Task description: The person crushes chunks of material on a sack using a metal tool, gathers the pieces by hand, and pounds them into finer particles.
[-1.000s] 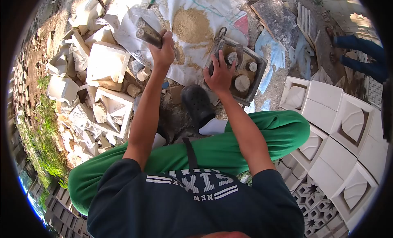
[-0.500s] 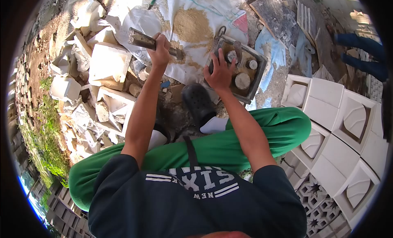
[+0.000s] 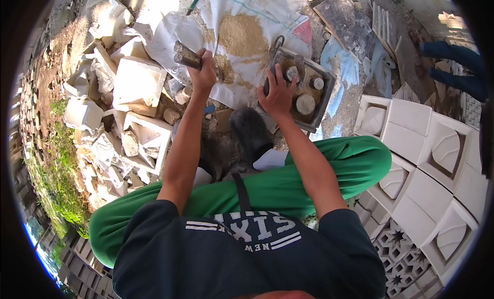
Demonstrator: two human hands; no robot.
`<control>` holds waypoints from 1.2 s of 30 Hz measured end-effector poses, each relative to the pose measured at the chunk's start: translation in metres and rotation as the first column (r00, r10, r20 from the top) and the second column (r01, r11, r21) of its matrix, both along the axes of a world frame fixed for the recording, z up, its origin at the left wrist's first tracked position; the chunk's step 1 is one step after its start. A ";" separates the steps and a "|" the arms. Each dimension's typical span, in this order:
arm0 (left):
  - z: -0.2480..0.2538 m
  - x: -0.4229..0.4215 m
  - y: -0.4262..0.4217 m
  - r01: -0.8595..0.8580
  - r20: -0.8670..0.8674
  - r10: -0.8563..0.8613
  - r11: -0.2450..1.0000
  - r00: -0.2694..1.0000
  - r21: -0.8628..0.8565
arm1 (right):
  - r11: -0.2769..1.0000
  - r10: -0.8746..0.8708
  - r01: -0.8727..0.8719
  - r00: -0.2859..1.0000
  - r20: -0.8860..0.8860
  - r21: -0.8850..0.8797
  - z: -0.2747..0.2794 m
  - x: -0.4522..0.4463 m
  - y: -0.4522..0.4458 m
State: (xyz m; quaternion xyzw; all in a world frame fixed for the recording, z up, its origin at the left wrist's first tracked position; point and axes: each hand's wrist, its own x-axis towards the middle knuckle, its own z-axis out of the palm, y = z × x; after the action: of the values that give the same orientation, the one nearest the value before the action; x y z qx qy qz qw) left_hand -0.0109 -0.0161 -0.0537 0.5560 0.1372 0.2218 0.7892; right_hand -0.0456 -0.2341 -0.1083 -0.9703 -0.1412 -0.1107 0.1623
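In my left hand (image 3: 205, 75) is a short grey metal bar (image 3: 188, 57), its end looking like two round rods side by side. The fingers are closed around it, and it points up and left over the white sack sheet (image 3: 226, 91). My right hand (image 3: 278, 96) lies with spread fingers on the left rim of a dark rectangular box mould (image 3: 323, 106). Inside the mould stand several round pale-topped pieces, among them a large disc (image 3: 305, 104) and a small one (image 3: 317, 83). A dark ring (image 3: 279, 40) sticks out at the mould's upper left corner.
A heap of sand (image 3: 242, 35) lies on the sheet. Broken white blocks (image 3: 138, 83) pile up at left. Cast white blocks (image 3: 409, 116) stand in rows at right. A dark board (image 3: 345, 24) lies at upper right, near another person's legs (image 3: 453, 62).
My left hand has turned the bar so its double end faces more toward me, and has shifted slightly down. My right hand stays on the mould.
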 end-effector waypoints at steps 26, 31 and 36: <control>-0.003 0.020 0.020 0.183 -0.061 -0.179 0.980 0.982 0.073 | 1.000 -0.001 -0.001 0.999 0.048 0.025 -0.001 0.002 -0.001; 0.053 0.016 0.015 0.108 -0.016 -0.108 0.994 0.994 -0.004 | 1.000 0.009 -0.009 1.000 0.026 0.012 -0.002 0.000 -0.004; -0.004 0.017 0.023 0.053 -0.069 -0.049 0.996 0.996 0.065 | 1.000 0.010 -0.010 1.000 0.028 0.012 -0.003 0.004 -0.005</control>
State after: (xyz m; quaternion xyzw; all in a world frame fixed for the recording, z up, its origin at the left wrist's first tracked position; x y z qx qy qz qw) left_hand 0.0061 0.0066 -0.0578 0.5926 0.1421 0.1871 0.7704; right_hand -0.0414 -0.2387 -0.1112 -0.9669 -0.1478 -0.1243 0.1669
